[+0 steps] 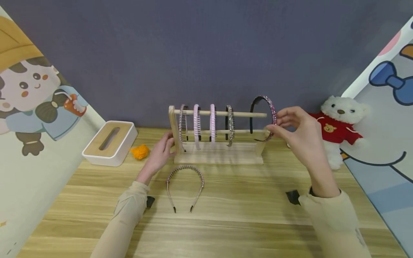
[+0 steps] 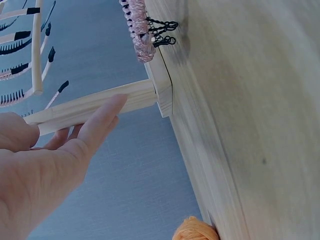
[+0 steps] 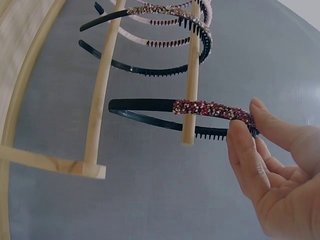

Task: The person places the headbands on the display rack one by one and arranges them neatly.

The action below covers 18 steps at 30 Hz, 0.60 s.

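A wooden headband rack (image 1: 219, 158) stands against the dark wall. At its left upright (image 2: 100, 104) is my left hand (image 1: 159, 153), thumb on one side and fingers along the other, holding it. My right hand (image 1: 304, 138) pinches a black headband (image 3: 212, 108) covered in pink-red rhinestones between thumb and fingers. That headband loops around the free right end of the top rod (image 3: 192, 85). Farther left on the rack hang a glittery silver headband (image 1: 230, 129), two pale pink ones and a beaded one (image 1: 181, 129). Another beaded headband (image 1: 185, 167) lies on the table before the rack.
To the left are a white tissue box (image 1: 124, 148) with a wooden lid and an orange ball-like bundle (image 1: 140, 152). A white teddy bear (image 1: 335, 125) in a red sweater sits at the right. Black patches (image 1: 293, 197) lie near both forearms.
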Each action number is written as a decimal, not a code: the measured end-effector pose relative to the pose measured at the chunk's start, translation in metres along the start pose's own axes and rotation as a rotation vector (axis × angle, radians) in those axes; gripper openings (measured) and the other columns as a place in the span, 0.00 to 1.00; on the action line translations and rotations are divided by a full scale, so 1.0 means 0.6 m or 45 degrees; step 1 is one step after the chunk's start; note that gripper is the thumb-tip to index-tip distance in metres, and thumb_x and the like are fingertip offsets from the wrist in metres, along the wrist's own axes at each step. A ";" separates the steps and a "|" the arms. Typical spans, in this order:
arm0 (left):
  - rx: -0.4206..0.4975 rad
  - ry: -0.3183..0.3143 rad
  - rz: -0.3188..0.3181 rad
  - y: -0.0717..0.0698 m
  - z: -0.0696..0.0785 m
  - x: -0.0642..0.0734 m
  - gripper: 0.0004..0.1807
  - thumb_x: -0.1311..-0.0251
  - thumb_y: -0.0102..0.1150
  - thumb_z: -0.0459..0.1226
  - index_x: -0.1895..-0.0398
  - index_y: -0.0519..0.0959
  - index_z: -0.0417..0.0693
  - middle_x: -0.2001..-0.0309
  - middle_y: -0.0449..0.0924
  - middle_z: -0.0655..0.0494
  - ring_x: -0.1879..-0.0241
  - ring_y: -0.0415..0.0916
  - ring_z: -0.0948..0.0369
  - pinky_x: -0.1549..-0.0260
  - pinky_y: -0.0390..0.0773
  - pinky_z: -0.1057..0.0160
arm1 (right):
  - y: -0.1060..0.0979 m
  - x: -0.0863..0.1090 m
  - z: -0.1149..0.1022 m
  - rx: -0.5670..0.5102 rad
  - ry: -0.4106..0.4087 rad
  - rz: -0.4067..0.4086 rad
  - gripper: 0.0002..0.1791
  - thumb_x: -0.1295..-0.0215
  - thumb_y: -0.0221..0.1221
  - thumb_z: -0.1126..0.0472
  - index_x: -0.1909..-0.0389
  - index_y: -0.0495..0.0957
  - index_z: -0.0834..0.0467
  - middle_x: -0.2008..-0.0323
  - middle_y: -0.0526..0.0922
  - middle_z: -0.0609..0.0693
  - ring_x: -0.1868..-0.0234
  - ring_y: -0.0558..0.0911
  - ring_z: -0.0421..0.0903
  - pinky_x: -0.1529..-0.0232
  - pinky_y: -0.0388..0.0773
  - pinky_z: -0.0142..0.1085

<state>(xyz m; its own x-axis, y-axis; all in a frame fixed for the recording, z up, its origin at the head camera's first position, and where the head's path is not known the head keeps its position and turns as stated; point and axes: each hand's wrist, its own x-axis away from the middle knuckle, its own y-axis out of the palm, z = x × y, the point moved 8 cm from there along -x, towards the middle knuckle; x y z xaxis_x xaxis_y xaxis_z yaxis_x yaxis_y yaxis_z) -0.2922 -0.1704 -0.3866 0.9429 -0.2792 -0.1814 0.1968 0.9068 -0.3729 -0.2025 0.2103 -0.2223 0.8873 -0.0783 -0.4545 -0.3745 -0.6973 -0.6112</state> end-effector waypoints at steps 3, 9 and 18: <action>0.008 0.002 0.001 0.000 0.002 0.001 0.25 0.10 0.32 0.37 0.21 0.59 0.31 0.25 0.64 0.29 0.26 0.65 0.33 0.39 0.84 0.41 | 0.010 -0.007 -0.003 -0.023 0.004 -0.026 0.25 0.34 0.76 0.59 0.42 0.80 0.65 0.56 0.88 0.59 0.62 0.79 0.28 0.55 0.74 0.26; 0.015 0.001 0.002 0.001 0.000 -0.001 0.25 0.10 0.32 0.37 0.21 0.59 0.32 0.25 0.64 0.29 0.26 0.65 0.33 0.39 0.84 0.41 | 0.029 -0.018 -0.019 -0.074 -0.021 -0.058 0.24 0.33 0.76 0.59 0.43 0.79 0.65 0.57 0.87 0.58 0.61 0.81 0.32 0.53 0.76 0.23; 0.000 0.006 0.001 -0.001 0.000 -0.001 0.25 0.10 0.32 0.37 0.20 0.59 0.32 0.25 0.63 0.29 0.26 0.64 0.33 0.39 0.84 0.42 | 0.062 -0.028 -0.027 -0.061 -0.073 -0.069 0.24 0.33 0.76 0.58 0.43 0.79 0.64 0.56 0.88 0.61 0.54 0.88 0.57 0.51 0.79 0.35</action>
<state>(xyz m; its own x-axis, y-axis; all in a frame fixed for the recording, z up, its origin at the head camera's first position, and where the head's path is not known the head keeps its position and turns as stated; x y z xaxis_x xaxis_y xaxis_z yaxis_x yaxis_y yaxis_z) -0.2926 -0.1707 -0.3864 0.9419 -0.2798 -0.1860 0.1958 0.9071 -0.3726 -0.2267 0.1744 -0.2270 0.8887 0.0005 -0.4585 -0.3117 -0.7326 -0.6050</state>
